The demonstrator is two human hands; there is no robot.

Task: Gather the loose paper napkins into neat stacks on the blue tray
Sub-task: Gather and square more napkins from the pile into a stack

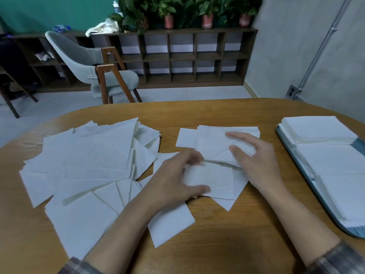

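Several loose white napkins point(87, 167) lie scattered over the left half of the wooden table point(207, 234). In the middle sits a small pile of napkins point(215, 143). My right hand point(254, 161) grips its near right edge, thumb on top and fingers spread over it. My left hand point(175, 182) pinches a single napkin point(209, 179) lying just in front of that pile, thumb on its near edge. At the right edge lies the blue tray point(296, 165) with three neat white stacks point(318, 129) in a row on it.
Beyond the table's far edge stand a grey chair point(94, 62) with wooden legs, a low dark cubby shelf point(187, 58) with potted plants point(207, 12) on top, and a grey wall point(306, 46) at the right with a socket.
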